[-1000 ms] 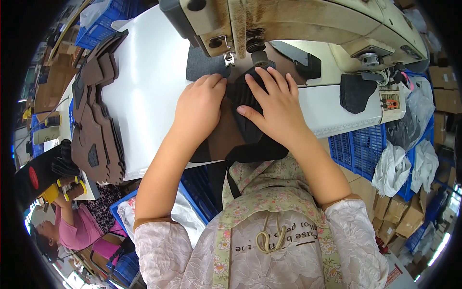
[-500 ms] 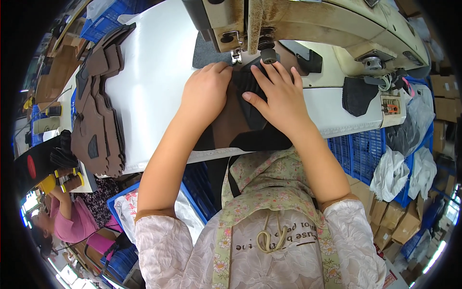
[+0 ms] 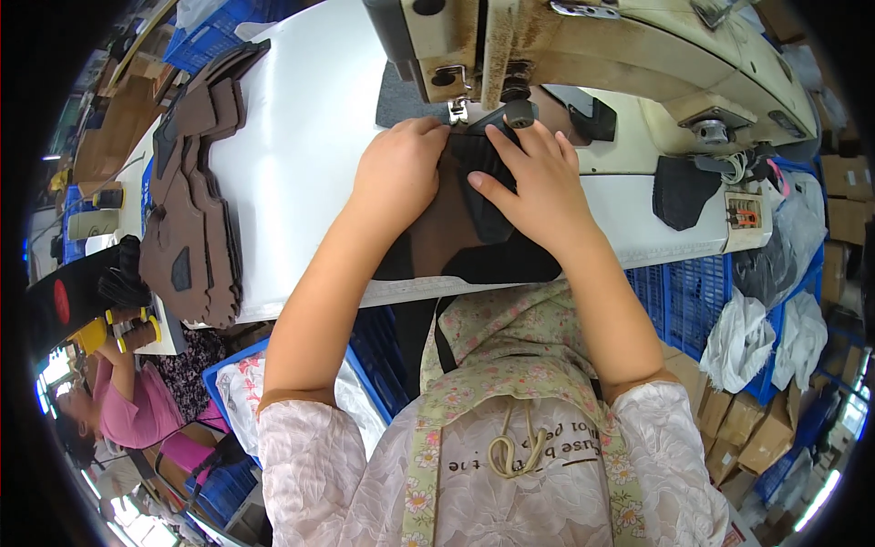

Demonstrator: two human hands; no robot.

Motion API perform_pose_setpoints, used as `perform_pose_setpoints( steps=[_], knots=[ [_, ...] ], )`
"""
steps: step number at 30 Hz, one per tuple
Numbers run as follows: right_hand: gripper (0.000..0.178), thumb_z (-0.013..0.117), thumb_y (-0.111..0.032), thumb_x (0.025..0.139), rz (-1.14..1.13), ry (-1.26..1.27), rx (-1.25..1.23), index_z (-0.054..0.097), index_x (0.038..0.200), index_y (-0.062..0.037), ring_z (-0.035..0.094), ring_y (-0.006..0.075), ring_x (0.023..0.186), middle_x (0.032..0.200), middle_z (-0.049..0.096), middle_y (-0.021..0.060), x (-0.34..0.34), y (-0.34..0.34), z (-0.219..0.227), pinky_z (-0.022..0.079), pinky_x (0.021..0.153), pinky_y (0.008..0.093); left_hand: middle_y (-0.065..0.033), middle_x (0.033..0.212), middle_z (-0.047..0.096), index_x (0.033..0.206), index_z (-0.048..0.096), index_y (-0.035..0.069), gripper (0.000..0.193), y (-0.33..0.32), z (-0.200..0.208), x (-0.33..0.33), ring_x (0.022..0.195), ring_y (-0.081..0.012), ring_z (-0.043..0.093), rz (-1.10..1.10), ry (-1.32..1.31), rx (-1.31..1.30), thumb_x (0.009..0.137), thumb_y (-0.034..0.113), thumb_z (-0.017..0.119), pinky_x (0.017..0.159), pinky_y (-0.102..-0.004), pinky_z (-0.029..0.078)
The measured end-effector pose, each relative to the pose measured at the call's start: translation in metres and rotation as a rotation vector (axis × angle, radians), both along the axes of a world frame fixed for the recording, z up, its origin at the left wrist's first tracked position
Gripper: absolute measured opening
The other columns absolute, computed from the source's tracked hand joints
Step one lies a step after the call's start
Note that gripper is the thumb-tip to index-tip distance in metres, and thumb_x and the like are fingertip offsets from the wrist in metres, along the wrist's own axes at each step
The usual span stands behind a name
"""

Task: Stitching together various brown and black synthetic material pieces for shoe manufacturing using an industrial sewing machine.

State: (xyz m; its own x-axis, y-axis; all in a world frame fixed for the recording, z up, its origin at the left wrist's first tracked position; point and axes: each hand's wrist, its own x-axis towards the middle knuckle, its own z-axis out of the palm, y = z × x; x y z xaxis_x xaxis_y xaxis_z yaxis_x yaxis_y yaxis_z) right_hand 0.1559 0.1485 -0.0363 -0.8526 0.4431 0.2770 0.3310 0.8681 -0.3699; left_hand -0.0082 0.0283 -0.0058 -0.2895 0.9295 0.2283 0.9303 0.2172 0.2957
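Under the worn cream sewing machine (image 3: 583, 64), a brown and black sheet piece (image 3: 436, 242) lies on the white table. My left hand (image 3: 398, 173) rests on its left part, fingers bent and pressed together at its edge, just left of the presser foot (image 3: 458, 111). Fingers spread, my right hand (image 3: 538, 187) lies over a dark ribbed strip (image 3: 488, 214) on the same piece; its fingertips reach close to the machine's dark round knob (image 3: 519, 113), which partly hides them. A grey flat piece (image 3: 394, 100) sits behind my left hand.
Stacked brown cut pieces (image 3: 196, 228) cover the table's left end. A black cut piece (image 3: 684, 193) lies at right, near coiled cable. Blue crates (image 3: 679, 301) and plastic bags stand below the table's right side. Another person (image 3: 137, 406) sits at far left.
The whole view has shifted slightly, with the machine and table appearing a little further right. Both hands stay on the piece in nearly the same pose.
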Motion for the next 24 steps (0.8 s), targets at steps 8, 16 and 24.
perform_pose_setpoints(
  steps=[8,16,24],
  knots=[
    [0.057,0.065,-0.049,0.088,-0.028,0.021,-0.010,0.063,0.125,-0.0054,0.042,0.0320,0.134,0.134,0.054,0.0144,-0.001,-0.001,0.005,0.027,0.109,0.0547,-0.0156,0.114,0.067,0.110,0.067,-0.003,0.034,0.002,-0.007,0.013,0.104,-0.0342,0.063,0.057,0.029,0.025,0.078,-0.002,0.057,0.088,-0.0428,0.052],
    [0.055,0.064,-0.049,0.088,-0.026,0.014,0.036,0.064,0.122,-0.0051,0.041,0.0306,0.135,0.135,0.054,0.0115,0.000,0.011,0.000,0.027,0.110,0.0565,-0.0151,0.112,0.063,0.116,0.062,-0.003,0.035,0.014,0.000,0.041,0.106,-0.0326,0.060,0.176,0.100,-0.121,0.082,0.004,0.058,0.085,-0.0414,0.053],
    [0.054,0.060,-0.050,0.092,0.114,0.024,0.025,0.063,0.124,-0.0066,0.042,0.0285,0.137,0.142,0.052,0.0100,-0.002,0.042,-0.004,0.024,0.113,0.0583,-0.0161,0.098,0.061,0.104,0.058,-0.005,0.027,0.017,0.001,0.054,0.097,-0.0311,0.062,0.233,0.127,-0.199,0.080,0.006,0.060,0.076,-0.0380,0.057]
  ],
)
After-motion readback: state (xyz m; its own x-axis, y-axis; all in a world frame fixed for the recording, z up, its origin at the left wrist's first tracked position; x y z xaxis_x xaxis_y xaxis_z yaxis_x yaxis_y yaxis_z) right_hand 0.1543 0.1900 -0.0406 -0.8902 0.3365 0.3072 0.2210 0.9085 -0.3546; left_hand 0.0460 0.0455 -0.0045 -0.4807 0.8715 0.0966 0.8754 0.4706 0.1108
